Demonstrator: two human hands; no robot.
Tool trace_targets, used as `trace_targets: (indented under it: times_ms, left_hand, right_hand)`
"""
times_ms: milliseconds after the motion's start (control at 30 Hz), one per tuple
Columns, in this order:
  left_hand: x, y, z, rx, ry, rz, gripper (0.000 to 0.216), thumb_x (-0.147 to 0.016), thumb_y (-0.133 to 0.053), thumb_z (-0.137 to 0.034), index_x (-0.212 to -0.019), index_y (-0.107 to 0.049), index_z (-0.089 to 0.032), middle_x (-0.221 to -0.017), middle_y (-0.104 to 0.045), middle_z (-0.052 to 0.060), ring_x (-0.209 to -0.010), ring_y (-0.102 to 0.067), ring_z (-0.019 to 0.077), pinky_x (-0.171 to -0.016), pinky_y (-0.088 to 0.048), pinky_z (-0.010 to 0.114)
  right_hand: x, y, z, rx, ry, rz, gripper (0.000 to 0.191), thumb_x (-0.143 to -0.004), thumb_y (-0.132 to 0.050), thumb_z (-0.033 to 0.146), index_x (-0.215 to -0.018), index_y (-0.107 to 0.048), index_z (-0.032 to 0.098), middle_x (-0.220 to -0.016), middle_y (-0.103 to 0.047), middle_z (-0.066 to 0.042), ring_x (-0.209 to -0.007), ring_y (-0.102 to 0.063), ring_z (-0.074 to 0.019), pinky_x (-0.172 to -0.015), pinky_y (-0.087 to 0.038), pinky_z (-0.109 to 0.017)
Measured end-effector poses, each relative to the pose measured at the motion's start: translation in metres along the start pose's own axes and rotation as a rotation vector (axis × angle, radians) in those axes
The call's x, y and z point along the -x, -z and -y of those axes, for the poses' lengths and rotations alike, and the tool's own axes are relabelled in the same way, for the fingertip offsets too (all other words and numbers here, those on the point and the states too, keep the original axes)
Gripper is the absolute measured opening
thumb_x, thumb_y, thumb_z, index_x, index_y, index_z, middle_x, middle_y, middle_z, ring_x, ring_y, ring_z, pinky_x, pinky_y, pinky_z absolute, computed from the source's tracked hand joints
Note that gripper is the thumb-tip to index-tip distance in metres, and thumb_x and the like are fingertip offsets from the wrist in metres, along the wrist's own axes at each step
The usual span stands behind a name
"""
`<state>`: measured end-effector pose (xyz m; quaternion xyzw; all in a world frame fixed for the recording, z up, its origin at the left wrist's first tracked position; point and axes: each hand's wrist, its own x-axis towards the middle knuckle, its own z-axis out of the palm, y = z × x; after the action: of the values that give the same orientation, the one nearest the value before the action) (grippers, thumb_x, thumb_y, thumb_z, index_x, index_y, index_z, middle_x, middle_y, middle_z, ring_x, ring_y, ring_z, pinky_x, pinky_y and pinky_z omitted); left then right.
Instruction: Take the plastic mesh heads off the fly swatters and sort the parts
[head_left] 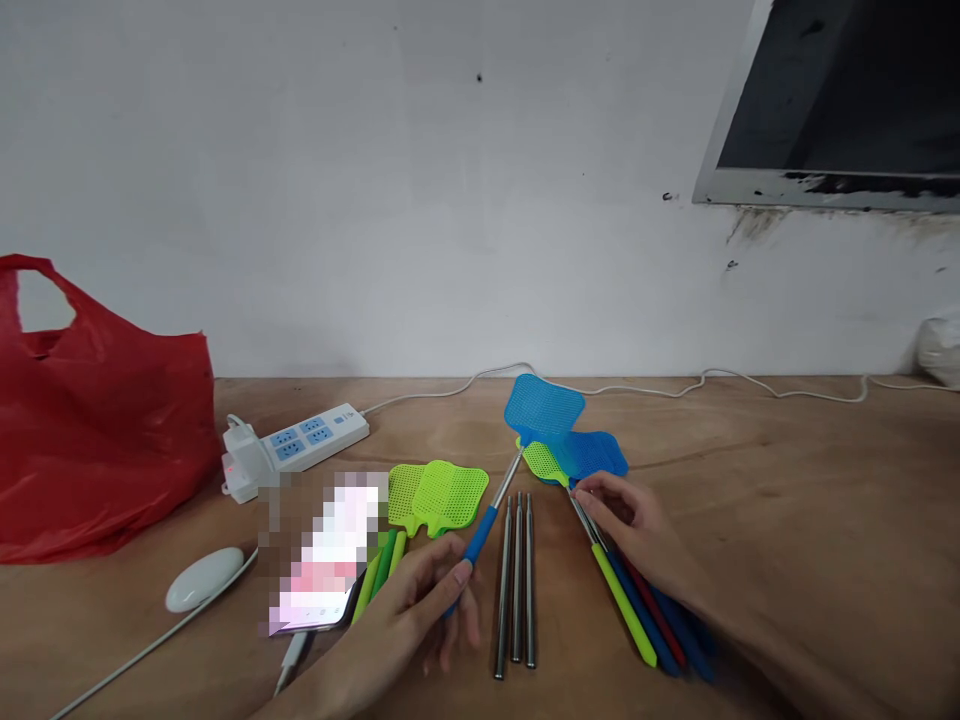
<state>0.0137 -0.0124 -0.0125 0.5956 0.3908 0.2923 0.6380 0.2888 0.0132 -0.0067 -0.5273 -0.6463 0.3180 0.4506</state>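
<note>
My left hand (420,610) is closed round the blue handle of a fly swatter (544,408), whose blue mesh head lies further back on the wooden table (787,500). My right hand (637,525) pinches the metal rods of a bundle of fly swatters (630,600) with yellow-green, red and blue handles; blue and green heads (581,458) fan out behind it. Three bare metal rods (516,590) lie side by side between my hands. Two green swatter heads (435,495) with green handles rest to the left.
A phone (322,570) lies left of my left hand with a cable attached. A white power strip (296,445), a white mouse (204,577) and a red plastic bag (97,410) sit at the left. A white cable (675,388) runs along the wall.
</note>
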Motion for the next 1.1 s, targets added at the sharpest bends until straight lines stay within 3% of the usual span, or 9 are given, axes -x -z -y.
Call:
trace_targets:
  times_ms: [100,233,367,533,667,800,1100]
  left_hand:
    - [0.005,-0.003,-0.004,0.018,0.016,0.127,0.048,-0.090,-0.054,-0.067,-0.089,-0.050,-0.019,-0.069,-0.069,0.001,-0.047,-0.051,0.0083,-0.043,-0.033,0.018]
    - [0.010,-0.005,-0.012,0.037,0.083,0.233,0.046,-0.091,-0.055,-0.063,-0.086,-0.055,-0.017,-0.066,-0.067,0.002,-0.046,-0.049,0.0083,-0.043,-0.031,0.018]
    - [0.010,-0.007,-0.012,0.019,0.111,0.251,0.046,-0.089,-0.056,-0.064,-0.085,-0.054,-0.018,-0.058,-0.064,-0.001,-0.040,-0.046,0.0072,-0.041,-0.030,0.017]
    - [0.008,-0.013,-0.002,-0.078,0.089,0.157,0.056,-0.084,-0.052,-0.077,-0.092,-0.051,-0.021,-0.046,-0.054,-0.009,-0.030,-0.033,0.0065,-0.030,-0.024,0.016]
    - [0.008,-0.018,-0.002,-0.180,0.061,0.130,0.055,-0.088,-0.047,-0.075,-0.088,-0.054,-0.021,-0.043,-0.047,-0.009,-0.030,-0.032,0.0066,-0.031,-0.020,0.016]
    - [0.010,-0.020,-0.007,-0.253,0.010,0.110,0.051,-0.091,-0.048,-0.070,-0.084,-0.055,-0.020,-0.048,-0.037,-0.010,-0.037,-0.036,0.0069,-0.036,-0.024,0.017]
    - [0.011,-0.013,-0.014,-0.245,0.031,0.160,0.049,-0.094,-0.043,-0.069,-0.077,-0.045,-0.023,-0.042,-0.036,-0.012,-0.033,-0.028,0.0069,-0.035,-0.020,0.018]
  right_hand:
    - [0.003,-0.001,0.013,-0.452,-0.230,0.134,0.040,-0.083,-0.064,0.059,-0.089,-0.067,0.020,-0.065,-0.053,0.002,-0.049,-0.041,-0.0099,-0.043,-0.027,-0.023]
    - [0.011,-0.009,0.023,-0.727,-0.316,0.114,0.037,-0.073,-0.079,0.053,-0.086,-0.071,0.019,-0.071,-0.062,-0.001,-0.056,-0.050,-0.0096,-0.045,-0.036,-0.020]
    - [0.016,-0.017,0.021,-0.715,-0.271,0.063,0.035,-0.067,-0.085,0.048,-0.082,-0.073,0.019,-0.069,-0.066,-0.002,-0.060,-0.059,-0.0123,-0.046,-0.044,-0.019]
    - [0.024,-0.026,0.015,-0.650,-0.206,0.175,0.029,-0.074,-0.081,0.046,-0.089,-0.073,0.021,-0.073,-0.072,-0.002,-0.064,-0.066,-0.0145,-0.053,-0.052,-0.022]
    - [0.032,-0.030,0.018,-0.619,-0.186,0.229,0.028,-0.073,-0.081,0.047,-0.082,-0.071,0.022,-0.065,-0.071,-0.001,-0.058,-0.065,-0.0144,-0.056,-0.056,-0.026]
    - [0.035,-0.030,0.022,-0.614,-0.156,0.166,0.027,-0.073,-0.081,0.046,-0.080,-0.070,0.023,-0.063,-0.070,0.000,-0.057,-0.066,-0.0160,-0.056,-0.056,-0.029]
    - [0.025,-0.020,0.014,-0.640,-0.174,0.009,0.033,-0.070,-0.083,0.049,-0.080,-0.070,0.021,-0.062,-0.064,0.000,-0.055,-0.060,-0.0149,-0.051,-0.050,-0.027]
